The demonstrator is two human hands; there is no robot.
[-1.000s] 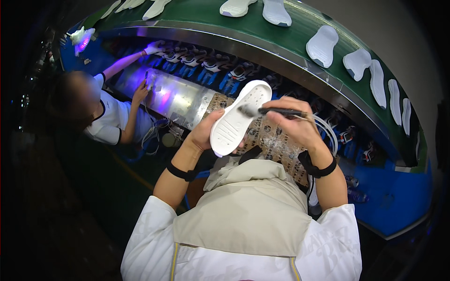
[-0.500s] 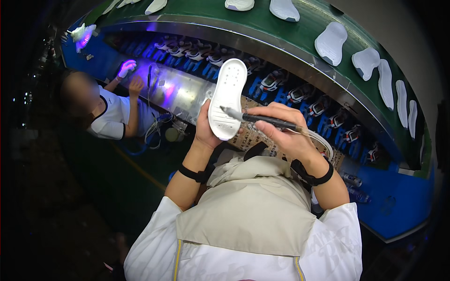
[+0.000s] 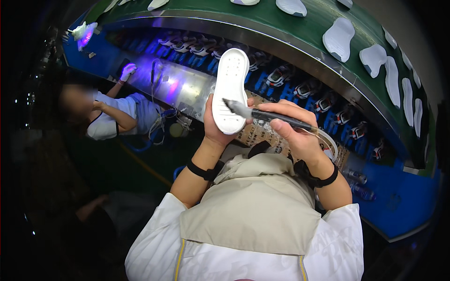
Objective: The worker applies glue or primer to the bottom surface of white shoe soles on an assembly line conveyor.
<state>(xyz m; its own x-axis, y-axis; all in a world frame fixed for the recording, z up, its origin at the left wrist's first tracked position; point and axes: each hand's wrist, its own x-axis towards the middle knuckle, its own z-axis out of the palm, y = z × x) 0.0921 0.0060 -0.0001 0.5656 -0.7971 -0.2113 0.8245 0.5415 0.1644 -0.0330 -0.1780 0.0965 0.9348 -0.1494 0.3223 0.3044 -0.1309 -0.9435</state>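
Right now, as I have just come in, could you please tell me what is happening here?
A person holds a white shoe sole in the left hand, grooved side up. The right hand holds a dark-handled brush, its bristles over the wider grooved part; I cannot tell if they touch. More white soles lie on the green surface ahead, with a row of shoes below its edge. Another person is at the left.
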